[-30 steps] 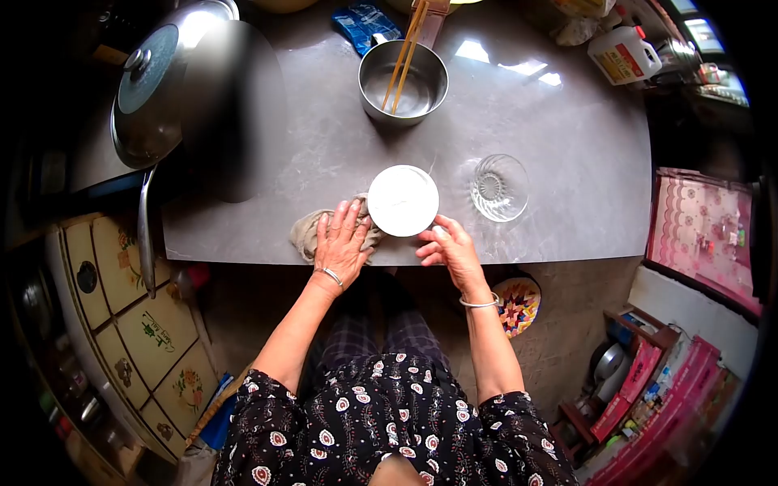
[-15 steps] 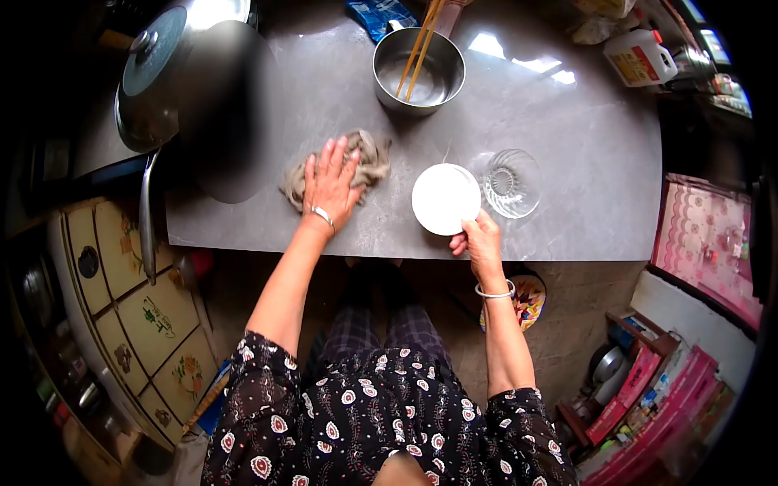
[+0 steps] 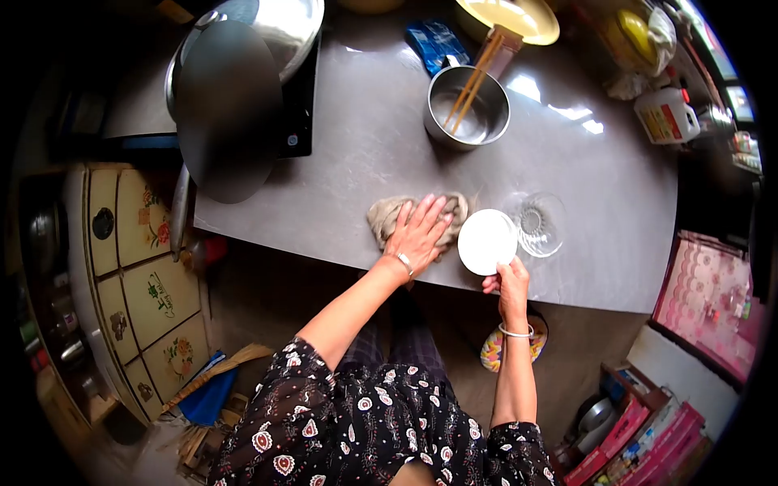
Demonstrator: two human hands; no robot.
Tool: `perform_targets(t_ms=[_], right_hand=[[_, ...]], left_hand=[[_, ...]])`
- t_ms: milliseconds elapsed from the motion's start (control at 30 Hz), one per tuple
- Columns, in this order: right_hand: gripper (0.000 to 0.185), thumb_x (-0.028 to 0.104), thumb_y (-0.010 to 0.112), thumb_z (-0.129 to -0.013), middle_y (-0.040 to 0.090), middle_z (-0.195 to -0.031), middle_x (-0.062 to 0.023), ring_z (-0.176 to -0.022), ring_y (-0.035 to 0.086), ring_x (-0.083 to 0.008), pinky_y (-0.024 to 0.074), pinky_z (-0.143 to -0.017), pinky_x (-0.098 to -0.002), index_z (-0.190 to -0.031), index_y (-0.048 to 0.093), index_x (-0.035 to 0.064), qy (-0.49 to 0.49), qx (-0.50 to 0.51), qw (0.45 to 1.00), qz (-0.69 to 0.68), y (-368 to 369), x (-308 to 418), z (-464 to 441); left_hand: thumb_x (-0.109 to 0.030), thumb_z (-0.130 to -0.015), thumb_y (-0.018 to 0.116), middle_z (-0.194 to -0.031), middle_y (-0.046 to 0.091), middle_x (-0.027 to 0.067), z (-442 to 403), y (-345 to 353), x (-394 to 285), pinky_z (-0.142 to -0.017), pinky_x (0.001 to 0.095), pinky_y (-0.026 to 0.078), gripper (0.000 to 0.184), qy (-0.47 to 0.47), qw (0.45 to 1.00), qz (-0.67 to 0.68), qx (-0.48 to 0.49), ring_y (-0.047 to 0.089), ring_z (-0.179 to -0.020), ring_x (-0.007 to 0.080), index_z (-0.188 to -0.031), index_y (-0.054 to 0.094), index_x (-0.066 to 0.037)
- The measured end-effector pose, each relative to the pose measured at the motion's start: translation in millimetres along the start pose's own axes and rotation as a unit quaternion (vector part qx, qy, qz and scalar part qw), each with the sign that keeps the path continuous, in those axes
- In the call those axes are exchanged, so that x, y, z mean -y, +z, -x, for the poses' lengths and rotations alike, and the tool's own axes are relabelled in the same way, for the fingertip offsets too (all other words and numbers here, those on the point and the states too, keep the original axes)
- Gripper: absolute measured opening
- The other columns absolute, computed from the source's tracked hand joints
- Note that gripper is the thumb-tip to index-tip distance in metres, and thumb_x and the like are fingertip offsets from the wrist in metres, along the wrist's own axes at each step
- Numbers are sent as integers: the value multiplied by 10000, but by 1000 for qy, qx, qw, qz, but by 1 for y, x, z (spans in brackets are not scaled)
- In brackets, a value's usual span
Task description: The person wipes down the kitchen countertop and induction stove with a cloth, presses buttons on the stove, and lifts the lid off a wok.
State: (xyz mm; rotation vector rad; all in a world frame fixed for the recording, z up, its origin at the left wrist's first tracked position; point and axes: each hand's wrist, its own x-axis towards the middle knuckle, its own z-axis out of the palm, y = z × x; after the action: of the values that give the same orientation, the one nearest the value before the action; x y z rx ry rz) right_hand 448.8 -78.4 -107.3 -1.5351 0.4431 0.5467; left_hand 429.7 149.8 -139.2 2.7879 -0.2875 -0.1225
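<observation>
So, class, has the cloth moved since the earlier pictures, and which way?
Yes: the cloth has moved right, closer to the stationary glass.

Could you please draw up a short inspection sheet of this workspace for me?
Surface: grey tabletop, glossy, with bright reflections; any wetness cannot be told.
Things in use: crumpled cloth and round white dish, both near the front edge.
Clutter: glass bowl beside the dish; metal pot with chopsticks in it; blue packet; yellow basin.
Hands: left hand spread on the cloth; right hand gripping the dish's edge.
Cables: nothing seen.
Surroundings: cabinet at left, pink curtain at right; a dark blurred patch hides part of the view.
</observation>
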Motion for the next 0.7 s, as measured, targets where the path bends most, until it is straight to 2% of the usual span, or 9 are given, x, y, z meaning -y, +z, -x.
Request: perform_targets(t_ms=[67, 200, 333, 467, 500, 633, 700], right_hand=[[173, 102, 462, -905, 597, -703, -82, -485, 567, -115, 483, -401, -224, -998, 535, -24, 4, -1, 1000, 4, 0, 0, -1], [182, 107, 461, -907, 599, -718, -85, -492, 570, -120, 490, -413, -225, -1013, 525, -26, 12, -2, 1000, -10, 1, 1, 1], [175, 116, 464, -915, 598, -741, -90, -509, 577, -123, 493, -415, -227, -1017, 509, -19, 10, -1, 1000, -25, 6, 0, -2], [217, 186, 446, -946, 596, -785, -94, -550, 591, -144, 508, -457, -245, -1022, 498, -10, -9, 2, 998, -54, 12, 1, -2], [300, 248, 413, -970, 594, -798, -102, -573, 597, -160, 511, -483, -254, -1078, 490, -21, -25, 9, 997, -68, 7, -8, -3], [416, 304, 378, -988, 590, -791, -118, -576, 594, -163, 503, -481, -248, -1201, 446, -47, -35, -72, 991, -107, 3, -20, 11], [391, 289, 395, -984, 590, -782, -122, -555, 589, -163, 497, -461, -244, -1169, 458, -50, -28, -87, 989, -112, -2, -24, 15]], left_hand=[[-365, -748, 643, -1521, 170, 81, 22, -4, 17, -1108, 485, 95, 702, -8, 1000, 1, -3, 124, -1408, 251, -1370, 404, -144], [-357, -780, 625, -1520, 171, 86, 36, -13, 61, -1107, 490, 93, 679, -114, 993, -4, -20, 128, -1406, 256, -1378, 390, -138], [-343, -802, 593, -1514, 187, 78, -6, -24, 88, -1106, 493, 96, 640, -121, 991, -6, -58, 133, -1402, 258, -1376, 391, -143], [-352, -828, 548, -1514, 193, 60, -61, -26, 100, -1108, 493, 91, 601, -114, 990, -16, -78, 124, -1405, 252, -1379, 390, -174], [-360, -838, 531, -1516, 191, 53, -74, -25, 104, -1109, 492, 85, 577, -117, 989, -11, -89, 123, -1406, 250, -1374, 404, -186], [-357, -847, 525, -1517, 191, 53, -112, -25, 121, -1109, 489, 87, 544, -133, 986, -10, -103, 128, -1405, 246, -1351, 444, -169], [-360, -847, 525, -1515, 194, 54, -126, -28, 129, -1109, 489, 91, 544, -131, 985, -18, -108, 132, -1404, 246, -1349, 445, -167]])
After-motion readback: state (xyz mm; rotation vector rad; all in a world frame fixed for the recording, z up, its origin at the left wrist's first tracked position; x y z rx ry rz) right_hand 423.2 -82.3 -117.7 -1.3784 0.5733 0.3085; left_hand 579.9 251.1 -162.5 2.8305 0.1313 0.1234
